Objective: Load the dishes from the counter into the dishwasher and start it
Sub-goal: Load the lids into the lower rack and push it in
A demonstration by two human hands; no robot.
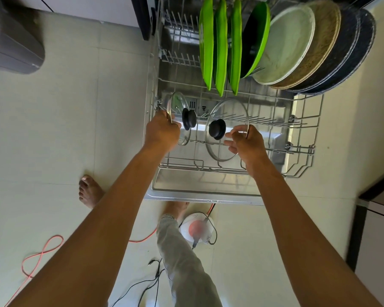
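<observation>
Forearms (120,218) reach down: left hand (162,130) grips the small glass lid (178,107) by its rim, right hand (247,145) pinches the larger lid (228,111), both upright at the lower rack (302,160) front. Plates (220,45) loaded behind; lids look unseated, and the start is not yet done.

A home kitchen, shown by an open dishwasher (200,185) with its wire rack (306,129) pulled out over a pale tiled floor (53,129), plates (220,41) and glass pot lids (231,107) inside, a grey bin (11,45) nearby and a bare foot (90,191).

Left hand (162,131), right hand (247,144) and 2 forearms (115,202) bare — light grey trousers (182,262), 2 bare feet (90,191).
</observation>
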